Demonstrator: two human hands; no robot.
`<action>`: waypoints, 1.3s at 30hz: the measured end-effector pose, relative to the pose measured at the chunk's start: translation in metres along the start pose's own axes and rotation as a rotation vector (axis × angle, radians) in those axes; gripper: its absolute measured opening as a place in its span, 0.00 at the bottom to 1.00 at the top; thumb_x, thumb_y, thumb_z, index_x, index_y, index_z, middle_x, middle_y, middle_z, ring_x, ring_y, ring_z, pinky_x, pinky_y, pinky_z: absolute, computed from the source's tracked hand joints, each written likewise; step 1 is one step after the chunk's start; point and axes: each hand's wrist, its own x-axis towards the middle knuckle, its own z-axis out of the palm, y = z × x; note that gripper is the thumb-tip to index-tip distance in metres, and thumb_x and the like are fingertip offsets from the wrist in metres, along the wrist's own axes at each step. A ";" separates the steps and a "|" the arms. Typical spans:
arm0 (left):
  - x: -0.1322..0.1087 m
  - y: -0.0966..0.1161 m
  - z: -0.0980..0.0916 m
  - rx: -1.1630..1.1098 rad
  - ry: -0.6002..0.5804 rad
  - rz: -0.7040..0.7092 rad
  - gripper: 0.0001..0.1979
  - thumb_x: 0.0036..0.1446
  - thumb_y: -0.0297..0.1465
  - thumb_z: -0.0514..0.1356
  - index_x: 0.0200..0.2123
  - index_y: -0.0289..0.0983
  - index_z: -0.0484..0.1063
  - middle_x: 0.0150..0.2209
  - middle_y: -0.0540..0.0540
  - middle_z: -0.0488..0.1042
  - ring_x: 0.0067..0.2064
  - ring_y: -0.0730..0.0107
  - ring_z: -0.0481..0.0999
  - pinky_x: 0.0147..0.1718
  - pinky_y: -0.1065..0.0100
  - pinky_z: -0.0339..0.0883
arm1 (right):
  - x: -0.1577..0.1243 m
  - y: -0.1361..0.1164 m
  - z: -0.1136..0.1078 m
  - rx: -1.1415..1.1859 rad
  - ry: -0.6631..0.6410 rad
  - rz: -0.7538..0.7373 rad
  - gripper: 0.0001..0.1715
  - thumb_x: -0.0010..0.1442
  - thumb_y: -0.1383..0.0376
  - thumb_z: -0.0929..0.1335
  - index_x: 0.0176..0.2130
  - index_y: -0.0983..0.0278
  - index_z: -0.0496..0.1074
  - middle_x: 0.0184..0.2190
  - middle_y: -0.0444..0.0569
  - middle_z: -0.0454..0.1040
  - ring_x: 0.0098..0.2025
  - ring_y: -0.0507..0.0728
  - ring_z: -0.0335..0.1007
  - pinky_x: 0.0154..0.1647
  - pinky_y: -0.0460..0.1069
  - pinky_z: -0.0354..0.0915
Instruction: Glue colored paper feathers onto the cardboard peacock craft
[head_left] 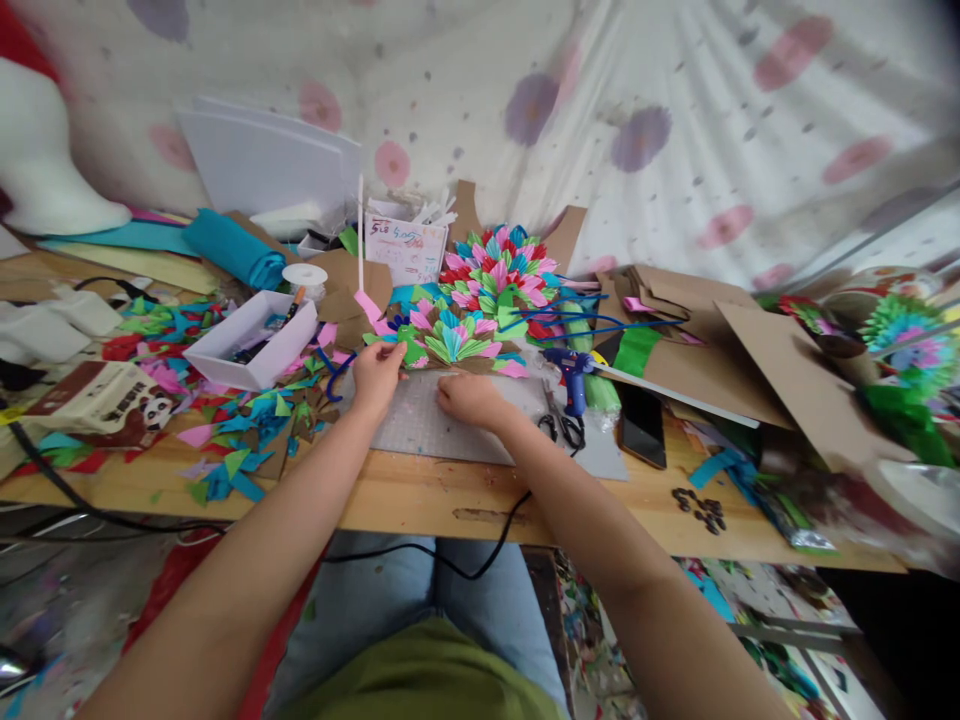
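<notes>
My left hand (378,378) is closed, thumb and fingers pinching a green paper piece (414,347) at the left side of a paper-flower craft (456,338). The craft has pleated petals in blue, green and pink over a brown cardboard edge. Close to its lower edge, my right hand (471,400) rests with the fingers curled in; whatever they grip, if anything, is hidden. Both hands are over a grey cutting mat (427,432). Behind the craft stands a fuller cluster of red, pink, blue and green paper petals (501,262).
Right of my hands are a blue glue gun (573,378), black-handled scissors (559,425) and a phone (643,427). Cardboard sheets (787,370) lean farther right. On the left are a white box (251,345) and scattered paper scraps (232,445). A black cable (427,548) hangs over the table's front edge.
</notes>
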 end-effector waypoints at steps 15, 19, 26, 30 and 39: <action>-0.008 0.006 0.004 -0.005 -0.125 -0.100 0.12 0.40 0.37 0.66 0.18 0.37 0.67 0.21 0.50 0.66 0.25 0.73 0.65 0.18 0.73 0.60 | 0.033 0.005 -0.041 0.415 0.156 -0.126 0.15 0.59 0.61 0.59 0.24 0.64 0.61 0.23 0.42 0.63 0.26 0.49 0.55 0.27 0.45 0.47; -0.008 0.006 0.005 -0.009 -0.126 -0.107 0.09 0.42 0.33 0.64 0.17 0.37 0.67 0.21 0.50 0.66 0.25 0.73 0.65 0.19 0.72 0.60 | 0.034 0.007 -0.040 0.402 0.158 -0.126 0.16 0.59 0.58 0.61 0.24 0.64 0.63 0.24 0.42 0.65 0.26 0.49 0.55 0.27 0.45 0.47; -0.008 0.006 0.003 -0.012 -0.135 -0.111 0.08 0.42 0.32 0.63 0.18 0.37 0.66 0.21 0.50 0.66 0.26 0.73 0.66 0.19 0.73 0.60 | 0.034 0.007 -0.041 0.404 0.159 -0.132 0.19 0.60 0.57 0.61 0.23 0.65 0.64 0.22 0.42 0.64 0.26 0.48 0.54 0.27 0.45 0.46; -0.008 0.007 0.003 -0.017 -0.142 -0.118 0.10 0.40 0.34 0.64 0.18 0.37 0.66 0.22 0.51 0.65 0.26 0.73 0.65 0.20 0.73 0.60 | 0.034 0.007 -0.042 0.373 0.162 -0.116 0.17 0.60 0.58 0.61 0.24 0.65 0.65 0.23 0.43 0.64 0.26 0.49 0.54 0.27 0.46 0.46; -0.007 0.006 0.003 -0.007 -0.129 -0.125 0.08 0.42 0.34 0.63 0.19 0.37 0.68 0.22 0.50 0.66 0.26 0.73 0.65 0.20 0.72 0.61 | 0.029 0.011 -0.037 0.424 0.259 -0.070 0.15 0.57 0.59 0.63 0.23 0.65 0.63 0.22 0.42 0.64 0.25 0.48 0.53 0.27 0.46 0.44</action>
